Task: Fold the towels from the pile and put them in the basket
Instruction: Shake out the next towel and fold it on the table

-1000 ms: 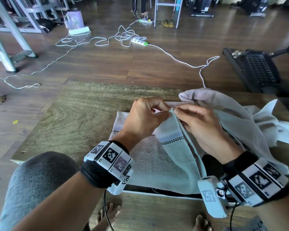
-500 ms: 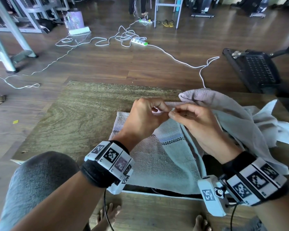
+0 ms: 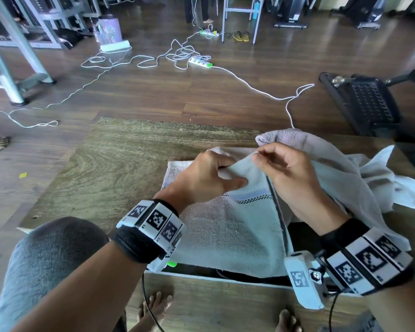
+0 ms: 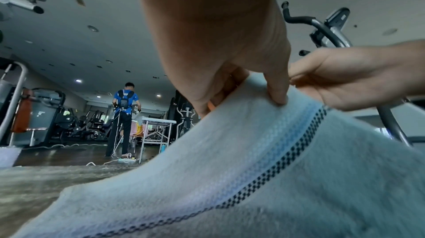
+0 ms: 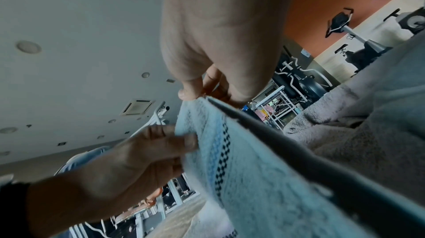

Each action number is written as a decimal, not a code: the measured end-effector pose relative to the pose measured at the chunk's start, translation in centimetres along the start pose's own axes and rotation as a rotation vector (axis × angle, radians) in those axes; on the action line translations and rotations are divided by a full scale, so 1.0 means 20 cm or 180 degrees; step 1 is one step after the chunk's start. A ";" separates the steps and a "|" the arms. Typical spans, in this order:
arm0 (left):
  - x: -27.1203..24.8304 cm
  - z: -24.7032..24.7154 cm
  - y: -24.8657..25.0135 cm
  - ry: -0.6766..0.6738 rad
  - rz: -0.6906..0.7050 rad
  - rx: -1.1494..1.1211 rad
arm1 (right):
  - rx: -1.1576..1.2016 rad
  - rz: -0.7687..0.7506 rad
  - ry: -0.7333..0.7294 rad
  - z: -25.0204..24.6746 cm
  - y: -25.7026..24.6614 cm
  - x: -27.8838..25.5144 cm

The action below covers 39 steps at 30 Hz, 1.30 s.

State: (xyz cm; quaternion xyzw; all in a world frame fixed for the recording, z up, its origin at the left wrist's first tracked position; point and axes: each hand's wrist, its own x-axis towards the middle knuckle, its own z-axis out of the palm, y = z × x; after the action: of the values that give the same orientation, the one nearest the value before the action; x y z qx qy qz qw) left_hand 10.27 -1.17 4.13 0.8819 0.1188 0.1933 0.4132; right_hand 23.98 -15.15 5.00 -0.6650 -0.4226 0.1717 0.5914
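A pale blue towel (image 3: pixel 237 226) with a checkered stripe lies across the near part of the wooden table (image 3: pixel 120 164), its far end lifted. My left hand (image 3: pixel 211 173) pinches that raised edge between thumb and fingers; the same hand (image 4: pixel 230 70) and towel (image 4: pixel 253 178) fill the left wrist view. Close beside it, my right hand (image 3: pixel 283 166) pinches the towel's corner, seen as hand (image 5: pixel 207 78) on towel (image 5: pixel 241 169) in the right wrist view. A pile of grey and white towels (image 3: pixel 345 168) sits to the right. No basket is in view.
A dark perforated seat (image 3: pixel 367 101) stands on the floor beyond the table's right corner. White cables and power strips (image 3: pixel 199 62) trail over the wooden floor. My knee (image 3: pixel 48 264) is at the near left. Another person (image 4: pixel 124 114) stands far off.
Both hands have drawn slightly apart along the towel's lifted edge, and the left hand now holds more of the cloth bunched between thumb and fingers.
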 end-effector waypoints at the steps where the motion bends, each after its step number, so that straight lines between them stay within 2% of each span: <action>1: -0.01 0.00 -0.01 -0.0016 -0.0028 0.0125 | 0.0042 -0.0006 0.0091 -0.02 0.00 0.01; 7: -0.09 -0.18 -0.10 -0.0085 -0.0214 0.0663 | 0.0398 0.0015 0.0738 -0.16 -0.02 0.04; 10: -0.17 -0.31 -0.11 0.0104 -0.0272 0.0730 | 0.0494 0.0062 0.1054 -0.23 -0.01 0.05; 14: -0.30 -0.47 -0.06 0.0417 -0.0595 0.0577 | 0.0598 0.0113 0.1215 -0.32 -0.03 0.00; 17: -0.38 -0.57 -0.01 0.0664 -0.0667 0.0505 | 0.0596 0.0096 0.1184 -0.35 -0.06 -0.04; 20: -0.44 -0.65 0.05 0.0604 -0.0579 0.0544 | 0.0464 0.0094 0.0967 -0.35 -0.12 -0.07; 24: -0.50 -0.78 0.20 0.0513 -0.0706 0.0620 | -0.0146 0.0127 0.0741 -0.38 -0.23 -0.08; 26: -0.52 -0.85 0.27 0.0612 -0.0619 0.0579 | -0.0337 0.0092 0.0653 -0.38 -0.30 -0.03; 30: -0.53 -1.01 0.39 0.1006 -0.0505 0.0402 | -0.0487 0.0088 0.0435 -0.30 -0.48 0.14; 34: -0.46 -1.24 0.44 0.1638 -0.0733 0.0597 | -0.0367 0.0042 0.0309 -0.15 -0.70 0.36; 39: -0.48 -1.46 0.56 0.2293 -0.0544 0.1116 | -0.0127 -0.0273 0.0357 0.02 -0.88 0.51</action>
State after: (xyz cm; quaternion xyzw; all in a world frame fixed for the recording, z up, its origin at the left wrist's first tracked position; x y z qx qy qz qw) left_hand -10.67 8.21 27.55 0.8019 0.3599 0.4315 0.2031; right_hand 23.31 -8.08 23.99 -0.6665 -0.4202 0.1002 0.6076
